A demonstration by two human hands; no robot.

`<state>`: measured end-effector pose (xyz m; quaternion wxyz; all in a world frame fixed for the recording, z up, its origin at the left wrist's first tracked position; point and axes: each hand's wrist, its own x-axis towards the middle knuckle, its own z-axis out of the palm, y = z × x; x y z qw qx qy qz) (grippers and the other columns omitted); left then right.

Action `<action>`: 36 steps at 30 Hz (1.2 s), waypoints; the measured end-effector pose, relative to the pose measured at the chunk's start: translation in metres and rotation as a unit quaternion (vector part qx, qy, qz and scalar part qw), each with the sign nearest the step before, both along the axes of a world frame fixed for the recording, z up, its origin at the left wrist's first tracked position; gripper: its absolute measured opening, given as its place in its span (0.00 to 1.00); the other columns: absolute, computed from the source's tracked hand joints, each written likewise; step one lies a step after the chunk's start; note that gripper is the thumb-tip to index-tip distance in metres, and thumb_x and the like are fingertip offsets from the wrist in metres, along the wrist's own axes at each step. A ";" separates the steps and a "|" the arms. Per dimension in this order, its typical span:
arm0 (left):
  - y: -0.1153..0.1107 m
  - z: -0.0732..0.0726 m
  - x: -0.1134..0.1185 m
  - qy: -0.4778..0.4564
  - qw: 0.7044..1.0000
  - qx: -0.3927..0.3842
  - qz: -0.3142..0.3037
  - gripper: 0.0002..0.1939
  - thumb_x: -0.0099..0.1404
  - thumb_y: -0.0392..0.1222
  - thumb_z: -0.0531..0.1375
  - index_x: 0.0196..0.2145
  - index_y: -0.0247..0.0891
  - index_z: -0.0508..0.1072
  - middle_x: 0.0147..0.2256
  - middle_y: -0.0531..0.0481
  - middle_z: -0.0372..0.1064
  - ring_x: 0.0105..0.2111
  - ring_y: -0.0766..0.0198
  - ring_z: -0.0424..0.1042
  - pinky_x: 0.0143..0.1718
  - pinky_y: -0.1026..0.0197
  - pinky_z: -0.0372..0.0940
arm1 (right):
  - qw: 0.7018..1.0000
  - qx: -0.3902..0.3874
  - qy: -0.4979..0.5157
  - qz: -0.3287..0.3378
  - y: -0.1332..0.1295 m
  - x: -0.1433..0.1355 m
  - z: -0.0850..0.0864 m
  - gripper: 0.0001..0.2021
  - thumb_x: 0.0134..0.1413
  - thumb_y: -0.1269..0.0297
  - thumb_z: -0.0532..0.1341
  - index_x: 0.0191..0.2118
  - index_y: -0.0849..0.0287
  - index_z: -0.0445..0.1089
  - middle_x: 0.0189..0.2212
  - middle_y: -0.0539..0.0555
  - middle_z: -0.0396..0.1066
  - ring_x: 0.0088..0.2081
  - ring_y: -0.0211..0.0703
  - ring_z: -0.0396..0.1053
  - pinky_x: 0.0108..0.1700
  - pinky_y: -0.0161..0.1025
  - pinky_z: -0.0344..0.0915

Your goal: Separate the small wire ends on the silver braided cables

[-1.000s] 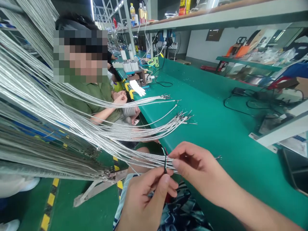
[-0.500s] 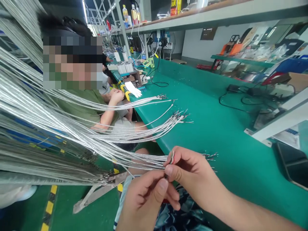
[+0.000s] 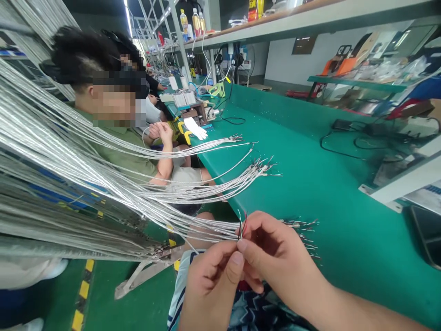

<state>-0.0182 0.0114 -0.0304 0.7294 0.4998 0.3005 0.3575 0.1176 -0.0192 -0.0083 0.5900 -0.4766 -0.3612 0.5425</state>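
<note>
In the head view, thin red, white and dark wires stick up from the cable end between my fingertips. My left hand is closed, its thumb and forefinger pinching this cable low down; the grip covers most of it. Just above, my right hand pinches the base of the wires between thumb and forefinger. Right behind the hands runs a bundle of silvery cables. Its stripped ends lie on the green table beyond my right hand.
Two more cable bundles hang over the table edge from the left. A co-worker in a green shirt sits farther along. A white glove lies by a bench device. A black phone and a metal post stand at right.
The coloured wires now stand up straighter and more spread above my fingertips. Both hands keep their pinch. The view has shifted slightly, and the co-worker's head and hands have moved.
</note>
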 end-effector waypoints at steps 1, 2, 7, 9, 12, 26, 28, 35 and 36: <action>0.001 -0.001 -0.001 0.024 0.999 0.024 0.009 0.11 0.72 0.45 0.62 0.40 0.36 0.80 0.27 0.48 0.79 0.26 0.62 0.78 0.30 0.65 0.73 | 0.998 0.000 -0.053 -0.018 -0.001 0.001 -0.002 0.08 0.60 0.67 0.65 0.34 0.56 0.64 0.29 0.45 0.63 0.18 0.30 0.61 0.19 0.32 0.59; 0.002 -0.003 -0.001 0.045 0.998 0.050 0.022 0.10 0.72 0.45 0.62 0.41 0.37 0.80 0.28 0.48 0.80 0.27 0.62 0.78 0.30 0.65 0.73 | 0.993 0.003 -0.108 -0.037 -0.002 0.001 -0.003 0.06 0.61 0.68 0.63 0.34 0.55 0.65 0.31 0.46 0.62 0.21 0.31 0.61 0.21 0.33 0.60; 0.005 -0.013 -0.002 0.113 0.977 0.160 0.087 0.08 0.71 0.42 0.62 0.41 0.38 0.82 0.32 0.50 0.81 0.26 0.66 0.76 0.29 0.69 0.72 | 0.948 0.023 -0.301 -0.099 -0.004 0.003 -0.008 0.06 0.58 0.72 0.63 0.37 0.52 0.68 0.30 0.47 0.64 0.27 0.37 0.62 0.25 0.35 0.60; 0.005 -0.013 -0.001 0.127 0.970 0.187 0.092 0.08 0.71 0.40 0.62 0.41 0.38 0.82 0.33 0.50 0.81 0.26 0.66 0.76 0.30 0.69 0.72 | 0.938 0.050 -0.329 -0.091 -0.004 0.004 -0.004 0.05 0.58 0.72 0.62 0.36 0.53 0.69 0.33 0.48 0.67 0.28 0.37 0.63 0.27 0.35 0.60; 0.006 -0.010 -0.001 0.148 0.952 0.247 0.102 0.08 0.70 0.38 0.61 0.42 0.38 0.81 0.34 0.50 0.82 0.28 0.66 0.77 0.33 0.69 0.72 | 0.930 0.077 -0.345 -0.098 -0.003 0.005 0.002 0.05 0.59 0.72 0.62 0.36 0.54 0.72 0.34 0.48 0.69 0.28 0.36 0.65 0.27 0.35 0.61; 0.007 -0.010 -0.003 0.182 0.923 0.329 0.085 0.10 0.69 0.33 0.61 0.44 0.42 0.80 0.34 0.54 0.81 0.28 0.69 0.76 0.32 0.72 0.69 | 0.948 0.029 -0.311 -0.066 0.002 0.009 -0.001 0.06 0.53 0.74 0.59 0.29 0.56 0.69 0.27 0.48 0.66 0.25 0.37 0.62 0.25 0.36 0.57; 0.008 -0.005 -0.002 0.165 0.927 0.324 0.088 0.09 0.69 0.32 0.61 0.42 0.42 0.81 0.32 0.55 0.81 0.27 0.69 0.75 0.31 0.72 0.69 | 0.961 0.024 -0.268 -0.068 0.003 0.007 0.000 0.05 0.52 0.73 0.59 0.28 0.56 0.67 0.27 0.48 0.65 0.24 0.36 0.61 0.24 0.35 0.58; 0.002 -0.002 0.004 0.084 0.983 0.156 0.049 0.07 0.72 0.37 0.59 0.39 0.38 0.79 0.28 0.53 0.79 0.25 0.66 0.79 0.30 0.69 0.74 | 0.998 -0.001 0.005 -0.062 0.006 0.007 -0.001 0.08 0.57 0.65 0.64 0.30 0.56 0.64 0.23 0.45 0.62 0.20 0.34 0.60 0.20 0.32 0.59; 0.001 -0.003 0.004 0.084 0.986 0.137 0.042 0.07 0.72 0.39 0.59 0.39 0.38 0.79 0.28 0.53 0.79 0.25 0.66 0.79 0.30 0.69 0.74 | 0.998 0.006 0.017 -0.067 0.005 0.007 -0.002 0.09 0.58 0.64 0.64 0.31 0.56 0.64 0.24 0.46 0.63 0.20 0.34 0.61 0.20 0.32 0.60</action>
